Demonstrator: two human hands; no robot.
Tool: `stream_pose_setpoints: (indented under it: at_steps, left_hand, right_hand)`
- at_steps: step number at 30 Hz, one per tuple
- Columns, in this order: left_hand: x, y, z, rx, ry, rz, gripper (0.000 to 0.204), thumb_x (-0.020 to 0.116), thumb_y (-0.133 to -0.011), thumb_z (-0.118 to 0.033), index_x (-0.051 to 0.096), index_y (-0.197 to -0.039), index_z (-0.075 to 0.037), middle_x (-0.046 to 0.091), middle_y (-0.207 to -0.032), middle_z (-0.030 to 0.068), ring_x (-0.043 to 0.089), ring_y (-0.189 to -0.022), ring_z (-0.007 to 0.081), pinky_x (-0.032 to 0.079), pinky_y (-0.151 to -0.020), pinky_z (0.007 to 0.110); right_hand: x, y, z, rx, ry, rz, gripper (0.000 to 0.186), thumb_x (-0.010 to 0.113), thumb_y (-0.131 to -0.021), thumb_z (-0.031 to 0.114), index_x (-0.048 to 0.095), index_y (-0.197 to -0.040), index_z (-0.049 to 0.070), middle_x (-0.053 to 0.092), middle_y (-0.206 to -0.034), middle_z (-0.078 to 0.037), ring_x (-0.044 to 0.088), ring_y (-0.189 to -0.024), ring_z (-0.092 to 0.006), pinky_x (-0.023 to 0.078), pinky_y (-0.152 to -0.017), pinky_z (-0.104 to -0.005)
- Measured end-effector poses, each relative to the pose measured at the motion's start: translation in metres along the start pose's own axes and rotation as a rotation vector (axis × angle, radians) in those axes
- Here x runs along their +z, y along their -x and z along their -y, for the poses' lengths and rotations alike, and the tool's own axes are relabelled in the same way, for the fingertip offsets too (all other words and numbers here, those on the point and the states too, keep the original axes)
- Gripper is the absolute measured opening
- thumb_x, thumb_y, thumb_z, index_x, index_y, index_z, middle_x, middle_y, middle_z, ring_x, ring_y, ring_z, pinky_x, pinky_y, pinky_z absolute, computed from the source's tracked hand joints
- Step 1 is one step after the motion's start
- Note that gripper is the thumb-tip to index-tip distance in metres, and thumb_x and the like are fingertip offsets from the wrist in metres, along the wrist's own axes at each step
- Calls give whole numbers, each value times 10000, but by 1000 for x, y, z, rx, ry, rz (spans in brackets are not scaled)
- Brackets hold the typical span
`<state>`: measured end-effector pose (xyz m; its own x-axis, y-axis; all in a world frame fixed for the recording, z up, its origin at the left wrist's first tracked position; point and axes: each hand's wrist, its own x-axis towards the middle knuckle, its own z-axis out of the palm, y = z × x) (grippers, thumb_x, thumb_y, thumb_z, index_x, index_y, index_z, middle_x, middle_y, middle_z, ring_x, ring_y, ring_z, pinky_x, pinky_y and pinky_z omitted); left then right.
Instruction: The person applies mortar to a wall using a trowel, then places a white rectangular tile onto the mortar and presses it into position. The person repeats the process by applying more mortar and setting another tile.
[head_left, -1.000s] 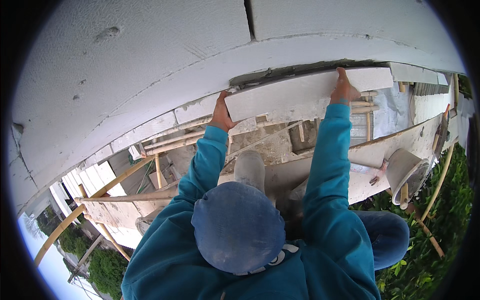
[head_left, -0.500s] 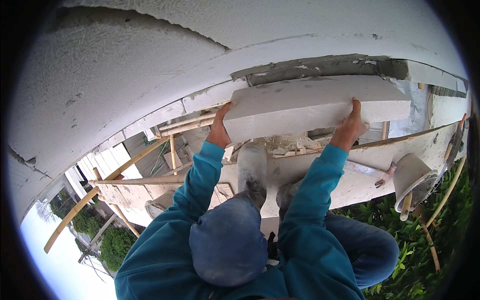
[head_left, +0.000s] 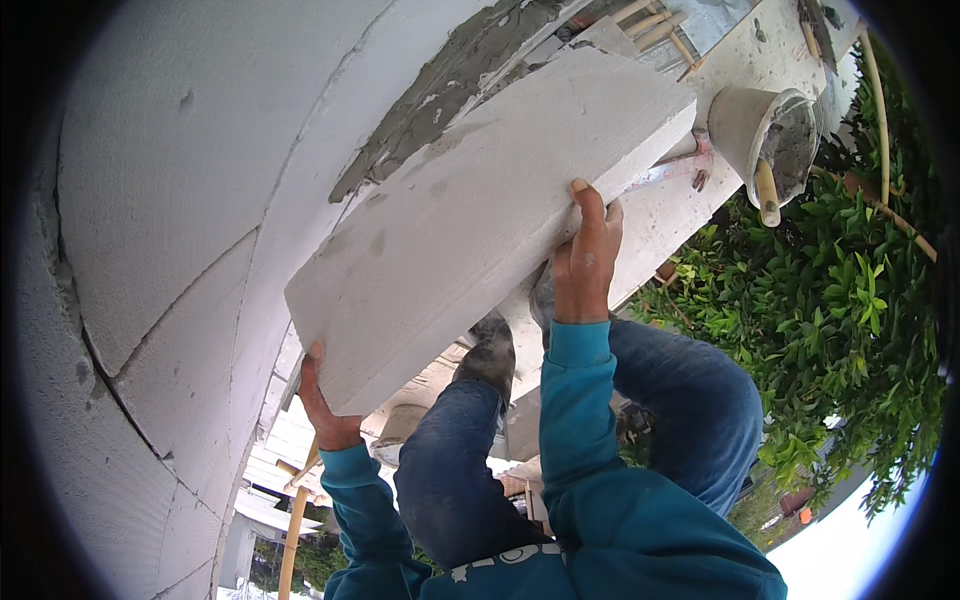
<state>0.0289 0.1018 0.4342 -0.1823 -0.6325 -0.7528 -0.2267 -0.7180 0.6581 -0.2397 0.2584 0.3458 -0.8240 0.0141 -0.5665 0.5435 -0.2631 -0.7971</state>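
Note:
A long pale aerated concrete block (head_left: pixel 470 210) hangs tilted in front of the wall, its far end up to the right. My left hand (head_left: pixel 325 405) grips its near left end, with the thumb on the upper face and the other fingers partly hidden. At the long edge facing me, my right hand (head_left: pixel 588 250) is closed on the block, thumb on top and the fingers mostly out of sight beneath it. Just past the block, a band of grey mortar (head_left: pixel 430 100) lies along the top of the white block wall (head_left: pixel 190 200).
Boards (head_left: pixel 750 50) run below, with my boots among them. A mortar-stained bucket (head_left: pixel 745 130) with a wooden handle (head_left: pixel 767 195) stands to the right, near a metal tool with a red end (head_left: pixel 700 155). Green bushes (head_left: pixel 800 330) grow beyond; bamboo poles (head_left: pixel 292 540) show lower left.
The view has turned, and the wall now fills the left side. Both hands keep hold of the block, which appears larger and slanted instead of nearly level.

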Motion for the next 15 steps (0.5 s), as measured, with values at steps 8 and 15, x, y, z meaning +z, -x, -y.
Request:
stream_pose_setpoints:
  at_steps: [8,15]
  left_hand:
    - [38,114,-59,171,-412,-100,852,646,-789,-457,358,-1438,13,484,-1202,175,506,-1160,297,466,-891,446]
    - [98,154,-77,676,-867,39,1147,677,-728,-587,137,-1476,94,341,-1239,252,403,-1260,419,410,-970,557]
  right_hand:
    - [-35,47,41,308,-281,-207,638,530,-861,328,409,-1385,-14,504,-1334,-181,488,-1238,-351,386,-1046,-477]
    - [-42,40,60,354,-279,-265,728,521,-878,512,422,-1418,35,514,-1337,-193,538,-1175,-338,451,-980,-444]
